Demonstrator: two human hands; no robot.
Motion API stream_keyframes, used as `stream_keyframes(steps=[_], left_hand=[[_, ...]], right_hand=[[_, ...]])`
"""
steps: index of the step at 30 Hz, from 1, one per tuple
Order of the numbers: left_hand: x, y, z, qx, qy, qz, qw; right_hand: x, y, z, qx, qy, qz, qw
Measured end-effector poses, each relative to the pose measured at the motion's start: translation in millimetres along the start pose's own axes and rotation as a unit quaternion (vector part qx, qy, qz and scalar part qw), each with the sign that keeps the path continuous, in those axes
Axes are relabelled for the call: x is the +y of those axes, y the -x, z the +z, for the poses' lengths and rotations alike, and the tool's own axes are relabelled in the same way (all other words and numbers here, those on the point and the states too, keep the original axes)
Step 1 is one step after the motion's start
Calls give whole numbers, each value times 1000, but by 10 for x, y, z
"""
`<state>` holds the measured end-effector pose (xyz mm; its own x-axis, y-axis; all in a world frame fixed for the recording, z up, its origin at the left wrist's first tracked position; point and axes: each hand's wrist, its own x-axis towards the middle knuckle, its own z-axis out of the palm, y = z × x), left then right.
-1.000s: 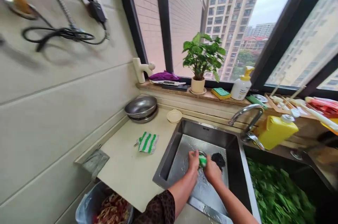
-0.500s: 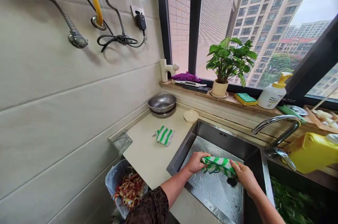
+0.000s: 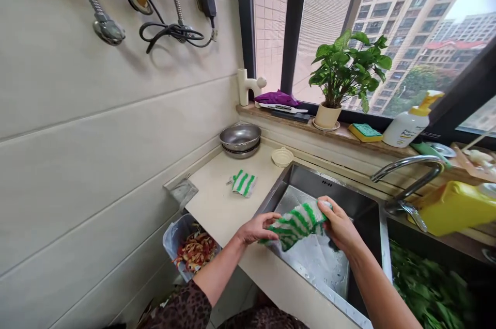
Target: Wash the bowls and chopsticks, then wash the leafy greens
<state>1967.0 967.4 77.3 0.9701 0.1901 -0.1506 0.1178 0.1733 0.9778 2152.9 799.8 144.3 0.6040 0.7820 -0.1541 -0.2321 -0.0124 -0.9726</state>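
A green-and-white striped cloth (image 3: 296,225) is stretched between my hands above the near left part of the steel sink (image 3: 321,267). My left hand (image 3: 258,228) grips its left end between thumb and fingers. At the upper right end, my right hand (image 3: 336,220) is closed on the cloth, thumb on top. The cloth hangs partly unfolded, its stripes slanting. A second striped cloth (image 3: 244,183) lies on the counter (image 3: 211,202) to the left of the sink, touched by neither hand.
Stacked metal bowls (image 3: 240,138) and a small cream dish (image 3: 282,156) stand at the back. The faucet (image 3: 411,174) arches over the sink's right side. Leafy greens (image 3: 426,287) fill the right basin. A bin of peelings (image 3: 196,251) sits below the counter's left edge.
Both hands have moved left and up with the cloth, which went from bunched and twisted to more spread out. The view has tilted down slightly.
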Motion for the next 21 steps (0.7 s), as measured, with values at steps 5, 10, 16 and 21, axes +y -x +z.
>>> stream_keyframes(steps=[5,10,16,21], left_hand=[[399,147,73,81,-148,105,980],[727,434,46,135,-302,138,934],[78,690,-144,129,-596,56,791],[-566,696,-149,87,-602,30,793]], right_hand=[[-275,174,64,-4,-6,6,1000],[-142,375,35,5,119,2,993],[956,565,627,-99,516,-104,844],[1640,577,902,-235,548,-187,780]])
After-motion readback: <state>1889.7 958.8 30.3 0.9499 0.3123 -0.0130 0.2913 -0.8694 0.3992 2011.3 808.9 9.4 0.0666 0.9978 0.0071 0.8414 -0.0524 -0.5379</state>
